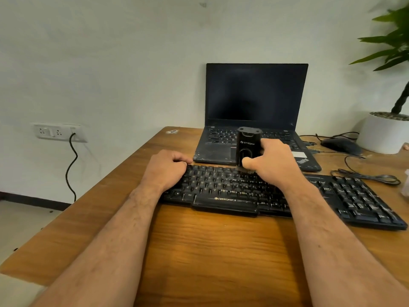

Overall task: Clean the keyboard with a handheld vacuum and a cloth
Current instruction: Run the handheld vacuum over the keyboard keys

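Note:
A black keyboard [232, 191] lies across the wooden desk [210, 251]. My right hand [274, 162] grips a small black handheld vacuum [247, 142], held upright with its lower end on the keyboard's top rows near the middle. My left hand [168, 167] rests on the keyboard's far left corner, its fingers curled over the back edge. A pale, cloth-like thing [406, 182] shows at the right edge of the frame, mostly cut off.
An open dark laptop [254, 107] stands just behind the keyboard. A black mouse [340, 145], loose cables [367, 177] and a white plant pot [382, 134] occupy the desk's right side. A wall socket [57, 131] with a cord is at the left.

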